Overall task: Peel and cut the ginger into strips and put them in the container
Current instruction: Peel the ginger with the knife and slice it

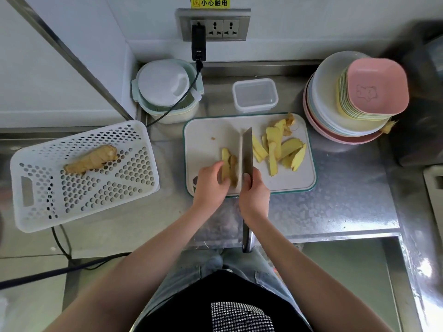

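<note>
On the board (211,130), which lies on the steel worktop (347,192), the left hand (208,185) pins a few ginger slices (229,167) near the board's front edge — its grip curled around them, fingertips on their left side. Just right of those slices the knife (247,149) stands on edge, blade pointing toward the board's far side; the right hand (254,195) has its grip wrapped round the knife where blade meets handle, and the handle's end sticks out behind the wrist, past the board's front. Cut slices (279,147) lie in a loose pile on the board's right half, with peel scraps (288,123) at its far right corner. Behind the board sits a clear container (255,95), lid off. Well left of the board a white basket (84,173) holds one unpeeled root (91,159). Right of the board — stacked plates (347,125) topped by a pink dish (376,86).
</note>
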